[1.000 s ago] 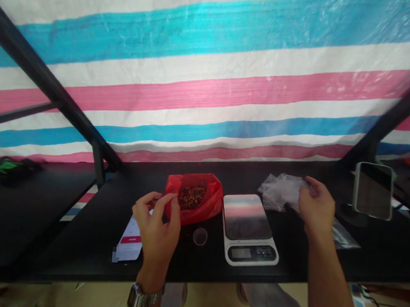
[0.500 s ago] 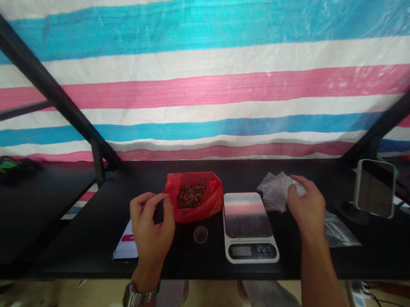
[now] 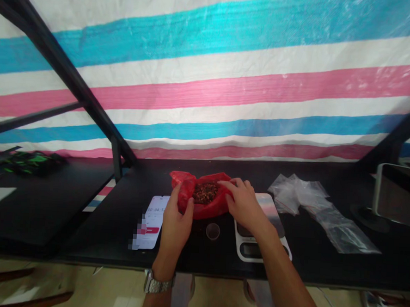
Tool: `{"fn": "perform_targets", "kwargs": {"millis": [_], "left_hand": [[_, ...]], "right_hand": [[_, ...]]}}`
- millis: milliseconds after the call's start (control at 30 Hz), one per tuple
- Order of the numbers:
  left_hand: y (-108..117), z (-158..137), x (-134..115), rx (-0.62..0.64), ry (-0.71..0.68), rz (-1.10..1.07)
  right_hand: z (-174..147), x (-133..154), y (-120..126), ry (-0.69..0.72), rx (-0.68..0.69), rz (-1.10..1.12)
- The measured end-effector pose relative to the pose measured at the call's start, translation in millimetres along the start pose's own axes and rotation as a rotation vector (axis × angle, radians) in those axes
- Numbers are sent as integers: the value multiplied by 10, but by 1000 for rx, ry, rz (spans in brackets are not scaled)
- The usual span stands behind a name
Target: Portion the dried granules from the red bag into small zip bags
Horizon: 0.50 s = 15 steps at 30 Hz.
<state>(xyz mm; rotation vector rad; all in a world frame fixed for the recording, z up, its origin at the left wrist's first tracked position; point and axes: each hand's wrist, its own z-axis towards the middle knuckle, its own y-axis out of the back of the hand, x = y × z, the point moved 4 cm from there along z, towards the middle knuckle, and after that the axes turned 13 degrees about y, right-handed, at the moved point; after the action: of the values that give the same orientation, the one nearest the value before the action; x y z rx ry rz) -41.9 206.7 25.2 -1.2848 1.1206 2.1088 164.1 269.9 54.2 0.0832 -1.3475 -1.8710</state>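
Note:
A red plastic bag (image 3: 206,212) lies on the black table with its mouth rolled apart. Inside are small reddish-brown dried bits (image 3: 205,193), too fine to name for sure. My left hand (image 3: 177,219) grips the bag's left side between thumb and fingers. My right hand (image 3: 247,204) reaches across the kitchen scale and pinches the bag's right rim. The white scale (image 3: 279,239) is partly covered by that hand and forearm. In front of the bag sits a small clear cup (image 3: 213,231).
Left of my wrist lies a phone (image 3: 156,215) with a timer on its screen. Clear zip bags (image 3: 306,197) spread over the table at right, beside another phone on a stand (image 3: 397,195). Striped sheeting (image 3: 229,95) hangs behind, with black frame bars (image 3: 99,119) on both sides.
My right hand has left the clear zip bags and moved left onto the red bag. My left hand has closed on the bag's left side, and the bag's shape has shifted. The view has turned slightly.

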Motion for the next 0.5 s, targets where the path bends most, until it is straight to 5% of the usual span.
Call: {"fn": "perform_targets", "kwargs": {"millis": [167,333,500], "left_hand": [[-82,54,139,58,105,-154],[-160,153,107,121,195,-386],[-54,177,18,-8,117,-383]], "right_hand": [[85,-254,-75,-81,49,-2],[206,-298,16,-87,-207,229],[246,-69,35,-24,-339,444]]}}
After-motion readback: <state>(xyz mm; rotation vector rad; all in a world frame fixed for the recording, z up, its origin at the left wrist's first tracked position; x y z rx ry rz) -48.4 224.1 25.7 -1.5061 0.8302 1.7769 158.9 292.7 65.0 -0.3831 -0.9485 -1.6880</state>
